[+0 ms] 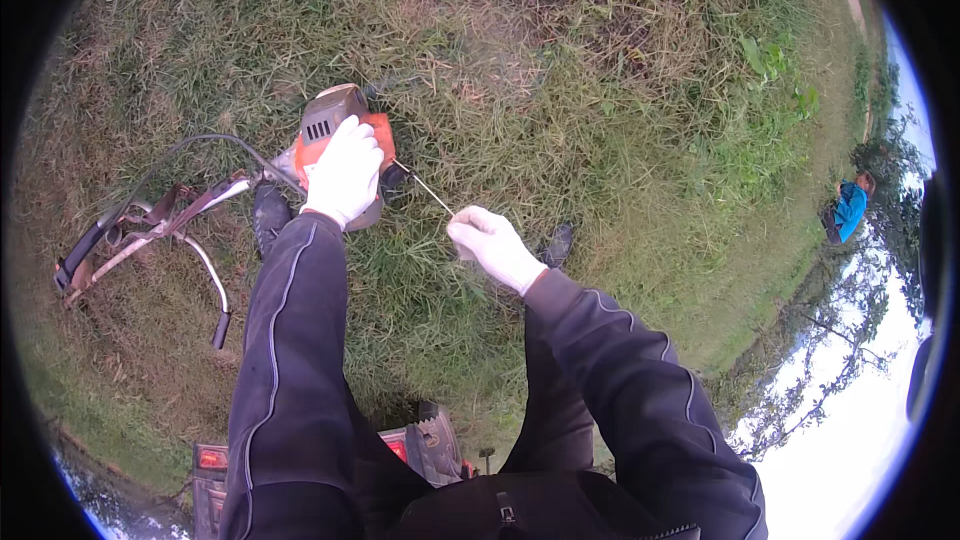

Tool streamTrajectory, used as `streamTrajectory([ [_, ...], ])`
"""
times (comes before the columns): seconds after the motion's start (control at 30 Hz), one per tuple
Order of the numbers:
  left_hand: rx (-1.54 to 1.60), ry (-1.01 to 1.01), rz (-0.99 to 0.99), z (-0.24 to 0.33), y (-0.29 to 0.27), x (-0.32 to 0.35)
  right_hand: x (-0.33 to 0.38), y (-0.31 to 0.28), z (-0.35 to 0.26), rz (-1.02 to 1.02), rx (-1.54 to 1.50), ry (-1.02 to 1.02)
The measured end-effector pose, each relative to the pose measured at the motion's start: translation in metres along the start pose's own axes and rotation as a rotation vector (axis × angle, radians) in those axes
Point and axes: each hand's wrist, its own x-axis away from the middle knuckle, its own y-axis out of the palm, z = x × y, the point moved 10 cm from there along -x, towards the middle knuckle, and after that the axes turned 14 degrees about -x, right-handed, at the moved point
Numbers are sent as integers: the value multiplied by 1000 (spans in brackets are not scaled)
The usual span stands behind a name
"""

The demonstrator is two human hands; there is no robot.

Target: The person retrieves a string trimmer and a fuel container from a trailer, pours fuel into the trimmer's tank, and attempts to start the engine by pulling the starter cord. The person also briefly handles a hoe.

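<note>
A brush cutter lies on the grass, its orange and grey engine (pixel 334 108) in front of me and its shaft and handlebar (pixel 215 285) stretching to the left. My left hand (pixel 345 172), in a white glove, presses down on the engine housing with its fingers curled over the top. From the engine's right side a thin starter cord (pixel 430 192) runs out taut toward me. My right hand (pixel 497 250), also gloved in white, is closed at the cord's end; the fingers hide any pull handle.
Dark shoes (pixel 270 215) stand on either side of the engine. Behind my legs sits a red and black machine or case (pixel 435 448), partly covered by my body. Far to the right, a person in a blue top (pixel 851 210) is near some trees. Cut grass covers the ground.
</note>
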Motion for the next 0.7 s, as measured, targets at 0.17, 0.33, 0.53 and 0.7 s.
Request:
streamTrajectory([
  [0.17,39,17,-11,4,-8,-8,-155,58,-13,33,-379,-51],
  [0.33,-21,-24,-136,-2,1,-8,-165,71,5,20,-497,-165],
  [0.53,-63,13,-140,0,8,-4,-118,3,62,517,-209,-249],
  [0.7,-91,17,-110,0,5,-4,-120,73,59,223,-18,-338],
])
